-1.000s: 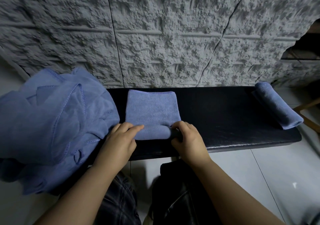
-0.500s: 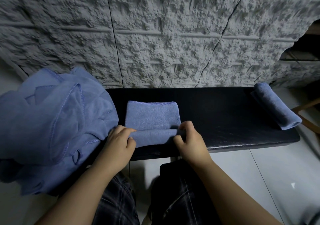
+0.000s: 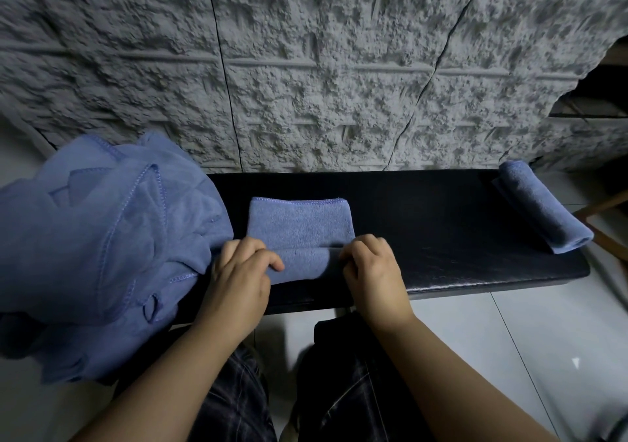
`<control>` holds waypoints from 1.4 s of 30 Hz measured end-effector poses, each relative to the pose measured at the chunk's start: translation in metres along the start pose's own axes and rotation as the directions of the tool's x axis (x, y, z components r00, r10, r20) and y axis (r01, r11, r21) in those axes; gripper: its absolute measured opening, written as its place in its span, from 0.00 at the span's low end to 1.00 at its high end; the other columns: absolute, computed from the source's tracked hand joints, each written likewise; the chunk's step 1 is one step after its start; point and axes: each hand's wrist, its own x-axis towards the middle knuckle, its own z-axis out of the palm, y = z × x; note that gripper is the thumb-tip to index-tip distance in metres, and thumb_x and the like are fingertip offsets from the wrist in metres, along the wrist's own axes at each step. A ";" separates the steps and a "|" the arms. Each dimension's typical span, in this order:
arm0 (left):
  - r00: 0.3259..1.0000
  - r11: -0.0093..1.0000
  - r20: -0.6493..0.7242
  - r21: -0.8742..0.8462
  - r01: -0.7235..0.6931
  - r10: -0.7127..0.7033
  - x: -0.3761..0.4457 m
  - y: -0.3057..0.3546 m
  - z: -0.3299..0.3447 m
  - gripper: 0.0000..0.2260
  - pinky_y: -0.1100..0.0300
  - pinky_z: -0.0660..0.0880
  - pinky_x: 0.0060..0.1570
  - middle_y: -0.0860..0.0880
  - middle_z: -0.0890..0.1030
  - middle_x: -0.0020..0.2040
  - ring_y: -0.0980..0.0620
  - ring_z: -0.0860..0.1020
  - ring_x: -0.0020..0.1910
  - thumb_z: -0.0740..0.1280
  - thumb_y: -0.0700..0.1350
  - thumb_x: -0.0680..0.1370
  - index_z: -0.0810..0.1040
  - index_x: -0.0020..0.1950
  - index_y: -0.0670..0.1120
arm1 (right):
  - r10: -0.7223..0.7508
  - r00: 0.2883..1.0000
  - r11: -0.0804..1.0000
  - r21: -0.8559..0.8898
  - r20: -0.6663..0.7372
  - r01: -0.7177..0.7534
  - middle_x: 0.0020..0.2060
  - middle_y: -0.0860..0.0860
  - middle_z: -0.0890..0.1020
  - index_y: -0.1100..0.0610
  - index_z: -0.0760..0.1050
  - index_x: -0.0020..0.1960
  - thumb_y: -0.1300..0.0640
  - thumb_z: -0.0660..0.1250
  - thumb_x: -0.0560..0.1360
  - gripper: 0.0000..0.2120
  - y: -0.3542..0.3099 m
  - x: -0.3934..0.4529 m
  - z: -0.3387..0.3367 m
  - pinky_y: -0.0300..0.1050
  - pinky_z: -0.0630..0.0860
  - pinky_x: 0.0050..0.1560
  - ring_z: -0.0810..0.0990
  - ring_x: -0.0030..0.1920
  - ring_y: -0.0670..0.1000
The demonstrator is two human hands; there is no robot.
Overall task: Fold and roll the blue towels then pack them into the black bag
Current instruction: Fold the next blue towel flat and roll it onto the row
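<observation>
A folded blue towel is lying on the black bench, near the bench's middle-left, with its near edge rolled up into a thick roll. The left hand is curling its fingers over the left end of that roll, thumb lying across the top. The right hand is gripping the right end of the roll with bent fingers, its fingertips tucked out of sight against the cloth. Both hands are sitting at the bench's front edge.

At the bench's left end, a loose heap of blue towels is spilling over the edge, touching the left hand's side. At the bench's far right end, a finished rolled towel is lying aslant, well apart from the folded one.

Below the bench's front edge, between the person's knees, a dark shape is showing; whether it is a bag I cannot tell, and what it is holding is not visible. No writing or label is legible anywhere. Behind the bench a rough grey wall is rising.
</observation>
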 end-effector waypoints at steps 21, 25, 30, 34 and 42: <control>0.992 0.992 0.099 -0.087 0.091 -0.082 0.004 -0.017 0.005 0.25 0.69 0.56 0.63 0.50 0.64 0.58 0.52 0.66 0.57 0.67 0.26 0.68 0.75 0.61 0.45 | 0.062 0.980 0.998 -0.012 0.190 -0.061 0.54 0.52 0.77 0.59 0.74 0.59 0.65 0.68 0.66 0.20 0.005 0.005 -0.001 0.38 0.66 0.52 0.72 0.54 0.52; 0.993 0.990 0.111 -0.126 0.059 -0.045 0.008 -0.020 0.004 0.23 0.70 0.58 0.63 0.46 0.71 0.59 0.54 0.68 0.57 0.67 0.26 0.70 0.76 0.62 0.43 | 0.098 0.976 0.992 0.059 0.194 -0.112 0.55 0.51 0.78 0.58 0.76 0.60 0.62 0.69 0.69 0.20 0.008 0.007 -0.004 0.36 0.65 0.54 0.73 0.56 0.51; 0.985 0.958 0.114 -0.243 0.152 -0.128 0.011 -0.020 -0.001 0.17 0.76 0.57 0.61 0.52 0.70 0.59 0.58 0.69 0.59 0.64 0.31 0.76 0.74 0.63 0.43 | 0.124 0.970 0.983 0.107 0.209 -0.148 0.52 0.51 0.79 0.58 0.75 0.60 0.59 0.68 0.72 0.17 0.005 0.006 -0.007 0.37 0.66 0.53 0.73 0.53 0.50; 0.973 0.947 0.144 -0.242 0.209 -0.178 0.008 -0.014 -0.004 0.14 0.70 0.59 0.59 0.51 0.72 0.59 0.53 0.70 0.59 0.62 0.36 0.78 0.72 0.64 0.43 | 0.208 0.941 0.951 0.170 0.265 -0.258 0.49 0.46 0.76 0.56 0.72 0.59 0.57 0.64 0.75 0.13 0.001 0.005 -0.012 0.39 0.69 0.53 0.72 0.52 0.47; 0.935 0.925 0.191 -0.183 0.334 -0.300 0.007 -0.006 -0.009 0.16 0.69 0.60 0.56 0.42 0.74 0.62 0.49 0.71 0.61 0.61 0.43 0.79 0.70 0.67 0.43 | 0.267 0.901 0.923 0.178 0.341 -0.340 0.44 0.44 0.72 0.55 0.70 0.49 0.55 0.58 0.77 0.04 -0.003 0.006 -0.015 0.31 0.67 0.42 0.73 0.46 0.45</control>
